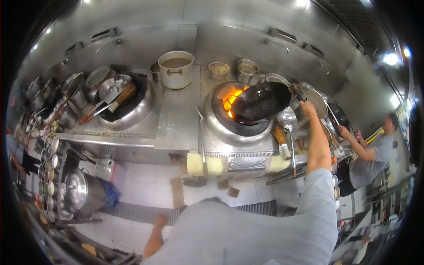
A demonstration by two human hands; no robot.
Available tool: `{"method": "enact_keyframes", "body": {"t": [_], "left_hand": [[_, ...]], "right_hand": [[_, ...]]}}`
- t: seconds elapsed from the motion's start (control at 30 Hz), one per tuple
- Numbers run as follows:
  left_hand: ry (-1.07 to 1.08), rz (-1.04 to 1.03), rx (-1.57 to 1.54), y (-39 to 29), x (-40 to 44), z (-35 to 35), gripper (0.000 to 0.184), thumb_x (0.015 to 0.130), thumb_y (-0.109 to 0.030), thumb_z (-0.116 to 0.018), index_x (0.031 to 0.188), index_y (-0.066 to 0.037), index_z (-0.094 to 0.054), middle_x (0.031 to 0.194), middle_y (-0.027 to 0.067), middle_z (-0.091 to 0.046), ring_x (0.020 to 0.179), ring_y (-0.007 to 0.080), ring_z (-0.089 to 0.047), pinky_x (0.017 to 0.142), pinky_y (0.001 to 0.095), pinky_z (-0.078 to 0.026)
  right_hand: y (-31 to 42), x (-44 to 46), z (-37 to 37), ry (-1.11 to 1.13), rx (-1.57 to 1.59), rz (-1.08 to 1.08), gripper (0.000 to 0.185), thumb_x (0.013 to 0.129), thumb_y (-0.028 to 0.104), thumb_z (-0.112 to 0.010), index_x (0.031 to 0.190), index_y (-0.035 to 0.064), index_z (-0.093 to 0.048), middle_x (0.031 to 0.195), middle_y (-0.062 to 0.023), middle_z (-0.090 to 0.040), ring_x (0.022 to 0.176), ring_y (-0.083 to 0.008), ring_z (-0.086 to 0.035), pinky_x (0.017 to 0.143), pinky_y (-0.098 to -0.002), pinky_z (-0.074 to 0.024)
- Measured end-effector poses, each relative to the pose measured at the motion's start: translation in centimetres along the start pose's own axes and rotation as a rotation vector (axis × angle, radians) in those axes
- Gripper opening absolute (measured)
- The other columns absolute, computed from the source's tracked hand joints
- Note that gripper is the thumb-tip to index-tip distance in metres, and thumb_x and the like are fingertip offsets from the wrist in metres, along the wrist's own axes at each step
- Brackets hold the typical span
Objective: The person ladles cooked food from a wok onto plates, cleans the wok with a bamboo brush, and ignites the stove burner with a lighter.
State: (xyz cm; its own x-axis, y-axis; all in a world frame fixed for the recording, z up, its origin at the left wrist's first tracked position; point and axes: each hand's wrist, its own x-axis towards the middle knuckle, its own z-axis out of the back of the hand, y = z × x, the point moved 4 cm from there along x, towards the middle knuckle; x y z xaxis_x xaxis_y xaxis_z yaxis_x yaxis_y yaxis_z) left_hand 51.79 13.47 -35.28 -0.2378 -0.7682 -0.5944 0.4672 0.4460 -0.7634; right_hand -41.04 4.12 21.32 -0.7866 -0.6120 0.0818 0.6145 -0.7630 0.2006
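Note:
At the end of my outstretched arm, my right hand [308,109] is closed at the right side of a black wok [267,99], apparently on its handle; the exact grip is too small to see. The wok is tilted over the round burner [238,132], its right side raised, with orange flames [232,99] showing at its left. My left hand [161,220] hangs low over the floor, away from the stove, and its fingers are blurred. Just right of the burner lie a perforated skimmer [287,118] and a bamboo brush [281,138].
A large pot of liquid [176,70] stands between the two burners. The left burner's wok [132,104] has a ladle and brush resting in it. Metal bowls [247,70] line the back. A co-worker [369,154] stands at the right. A lidded pot [76,190] sits lower left.

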Motion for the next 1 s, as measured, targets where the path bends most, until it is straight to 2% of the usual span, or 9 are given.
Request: {"method": "enact_keyframes", "body": {"t": [0.13,0.27,0.43,0.63,0.7,0.73,0.87,0.9,1.0], "left_hand": [[0.114,0.184,-0.262,-1.0,-2.3,-0.3,0.037,0.089,-0.018,-0.050,0.125,-0.007,-0.049,0.102,0.0120,-0.064,0.089,0.0275,-0.062,0.071,0.0441,-0.054],[0.171,-0.127,0.288,1.8,-3.1,-0.5,0.036,0.093,-0.022,-0.046,0.126,-0.009,-0.048,0.103,0.0131,-0.064,0.083,0.0291,-0.062,0.065,0.0456,-0.053],[0.173,0.025,0.133,2.0,-4.6,-0.7,0.032,0.092,-0.019,-0.048,0.122,-0.009,-0.052,0.103,0.0120,-0.063,0.083,0.0267,-0.063,0.065,0.0420,-0.052],[0.135,0.098,-0.046,-1.5,-5.1,-1.4,0.028,0.090,-0.016,-0.052,0.117,-0.010,-0.056,0.103,0.0107,-0.062,0.083,0.0239,-0.063,0.065,0.0376,-0.051],[0.118,-0.576,0.926,3.6,0.2,-2.1,0.030,0.084,-0.015,-0.058,0.113,-0.008,-0.060,0.118,0.0132,-0.060,0.104,0.0290,-0.059,0.083,0.0451,-0.049],[0.096,-0.450,0.162,4.8,1.3,-1.6,0.035,0.079,-0.019,-0.060,0.111,-0.007,-0.064,0.130,0.0149,-0.054,0.119,0.0314,-0.050,0.099,0.0452,-0.040],[-0.033,-0.093,0.387,-4.2,-2.2,0.4,0.037,0.083,-0.024,-0.055,0.115,-0.007,-0.063,0.110,0.0195,-0.063,0.103,0.0317,-0.060,0.088,0.0400,-0.048],[-0.085,-0.097,0.435,-4.7,-2.1,0.9,0.034,0.083,-0.025,-0.055,0.111,-0.008,-0.064,0.111,0.0186,-0.063,0.102,0.0330,-0.060,0.088,0.0403,-0.048],[-0.139,-0.235,0.406,-6.1,-2.1,1.7,0.034,0.084,-0.029,-0.055,0.110,-0.009,-0.064,0.109,0.0178,-0.064,0.099,0.0332,-0.061,0.087,0.0400,-0.048]], "right_hand": [[0.6,-3.2,0.1,-0.093,0.033,0.001,0.054,0.093,0.047,-0.043,0.114,-0.0001,-0.059,0.118,-0.0272,-0.058,0.116,-0.0415,-0.052,0.097,-0.0484,-0.0407],[1.4,-7.4,0.7,-0.045,0.059,0.017,0.055,0.093,0.047,-0.043,0.120,0.0009,-0.055,0.118,-0.0262,-0.058,0.114,-0.0421,-0.053,0.095,-0.0488,-0.0414],[2.0,-8.4,1.0,-0.066,-0.078,0.037,0.053,0.092,0.049,-0.046,0.114,0.0013,-0.055,0.110,-0.0242,-0.062,0.098,-0.0409,-0.062,0.078,-0.0475,-0.0503],[-0.4,-9.6,1.0,-0.033,-0.098,-0.043,0.067,0.090,0.058,-0.042,0.120,-0.0001,-0.057,0.120,-0.0281,-0.056,0.114,-0.0417,-0.054,0.096,-0.0478,-0.0407],[2.3,-11.5,1.6,-0.007,-0.071,-0.003,0.077,0.086,0.065,-0.040,0.119,-0.0019,-0.057,0.123,-0.0304,-0.053,0.121,-0.0411,-0.049,0.098,-0.0472,-0.0378],[3.5,-12.8,2.2,0.160,-0.027,0.011,0.078,0.086,0.065,-0.043,0.122,-0.0027,-0.056,0.125,-0.0295,-0.053,0.122,-0.0399,-0.048,0.099,-0.0461,-0.0370],[-3.8,-7.1,-4.4,0.081,-0.331,0.452,0.052,0.095,0.043,-0.042,0.139,0.0147,-0.044,0.120,-0.0263,-0.055,0.111,-0.0406,-0.053,0.096,-0.0454,-0.0408],[-6.9,-4.7,-6.6,-0.148,0.034,0.492,0.067,0.093,0.052,-0.043,0.133,-0.0019,-0.046,0.122,-0.0283,-0.054,0.114,-0.0419,-0.051,0.097,-0.0440,-0.0391],[-3.4,-9.7,-3.9,0.069,-0.080,0.107,0.070,0.094,0.054,-0.038,0.129,-0.0055,-0.047,0.122,-0.0311,-0.053,0.115,-0.0418,-0.051,0.096,-0.0450,-0.0391]]}}
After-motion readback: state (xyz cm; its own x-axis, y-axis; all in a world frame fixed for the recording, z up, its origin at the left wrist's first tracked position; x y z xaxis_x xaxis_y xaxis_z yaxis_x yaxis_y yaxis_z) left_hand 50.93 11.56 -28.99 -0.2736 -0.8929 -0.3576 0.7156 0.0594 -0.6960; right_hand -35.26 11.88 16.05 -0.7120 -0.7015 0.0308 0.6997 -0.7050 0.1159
